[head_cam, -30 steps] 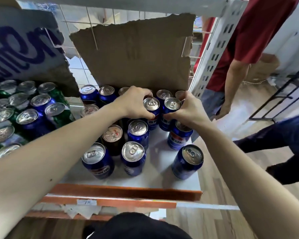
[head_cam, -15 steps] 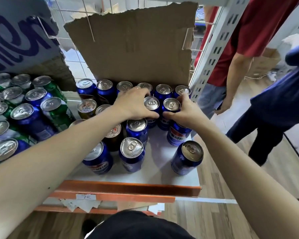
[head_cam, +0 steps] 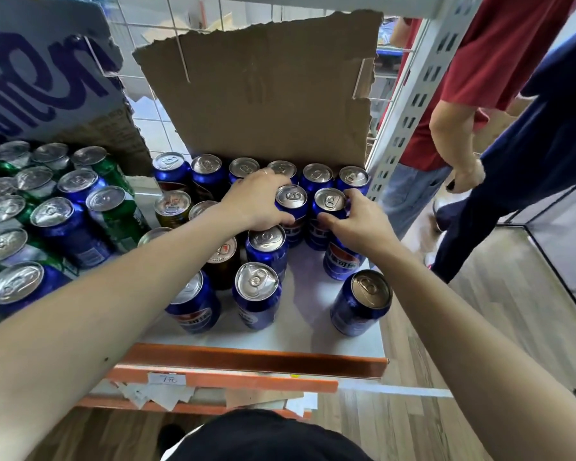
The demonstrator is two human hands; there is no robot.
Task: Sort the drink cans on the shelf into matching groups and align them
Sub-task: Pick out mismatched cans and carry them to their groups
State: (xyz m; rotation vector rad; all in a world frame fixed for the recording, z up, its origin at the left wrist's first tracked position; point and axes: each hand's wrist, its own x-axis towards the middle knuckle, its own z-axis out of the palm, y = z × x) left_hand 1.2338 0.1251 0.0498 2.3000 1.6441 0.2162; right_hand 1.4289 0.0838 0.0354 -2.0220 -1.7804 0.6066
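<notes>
Many upright drink cans stand on a white shelf (head_cam: 313, 331). My left hand (head_cam: 253, 201) grips a blue can (head_cam: 291, 199) in the second row from the back. My right hand (head_cam: 356, 224) grips the blue can beside it (head_cam: 328, 202); the two cans stand side by side, touching. Behind them runs a back row of blue cans (head_cam: 316, 174). More blue cans (head_cam: 256, 294) stand in front. Dark brown cans (head_cam: 225, 261) and a gold can (head_cam: 172, 207) stand under and left of my left forearm.
Green and blue cans (head_cam: 77, 207) crowd the left section. A torn cardboard sheet (head_cam: 263, 91) leans on the wire back. A perforated white post (head_cam: 409, 104) bounds the right side. Two people (head_cam: 499, 78) stand right of the shelf. An orange beam (head_cam: 253, 361) edges the front.
Both hands stay on the same pair of blue cans, which have shifted slightly back toward the rear row. A person in dark blue has stepped in at the right.
</notes>
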